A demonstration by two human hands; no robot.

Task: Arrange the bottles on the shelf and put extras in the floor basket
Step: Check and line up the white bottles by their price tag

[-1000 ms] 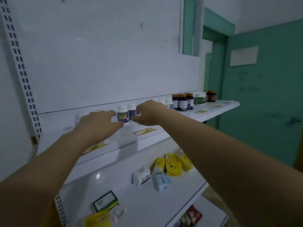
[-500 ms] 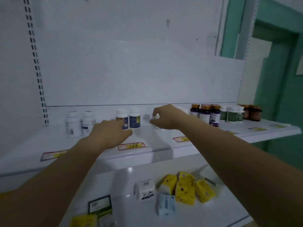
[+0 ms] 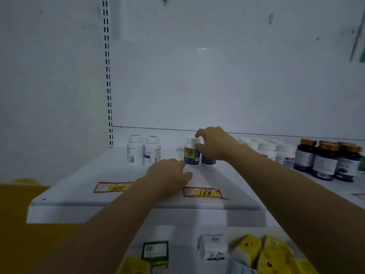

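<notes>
Upright on the white metal shelf (image 3: 79,192), near its back panel: a small white plastic bottle with a dark blue and yellow label (image 3: 191,155), white screw cap on. Just to its right, touching or nearly so, a second bottle with a dark blue label (image 3: 207,162), top hidden behind the right hand (image 3: 215,144). Thumb and forefinger of that hand curled either side of the first bottle's cap, pinching it. Flat on the shelf in front, the left hand (image 3: 169,173), fingers loosely straight and holding nothing, forefinger tip at the labelled bottle's foot; touching or just short, impossible to tell. Further left, well apart, two plain white bottles with pale labels (image 3: 135,151) side by side. To the right, a cluster of white-capped bottles (image 3: 276,151), then dark purple jars with gold lids (image 3: 325,163). Along the shelf's front, red-bordered yellow price tags (image 3: 114,187), marked 28 and 168.
</notes>
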